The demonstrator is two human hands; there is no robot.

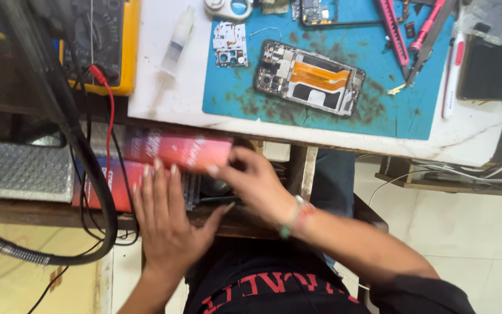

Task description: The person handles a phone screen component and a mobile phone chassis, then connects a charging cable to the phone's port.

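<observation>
My right hand [255, 185] grips the end of a flat red box [175, 149] below the table's front edge, above a shelf. My left hand [167, 218] lies flat with fingers spread on a stack of red packets [114, 185] on that shelf. On the table above, an opened phone [309, 77] with an orange ribbon cable lies on a blue work mat [379, 110]. A small white-and-blue phone part [230, 43] sits left of the phone on the mat.
A yellow multimeter [103, 43] with a red lead stands at the top left, black cables [82, 151] hanging in front of it. A clear syringe [178, 42] lies on the white table. Pink tools [396, 32] and a dark phone [489, 64] are at the top right. A silver padded envelope [18, 171] rests at the left.
</observation>
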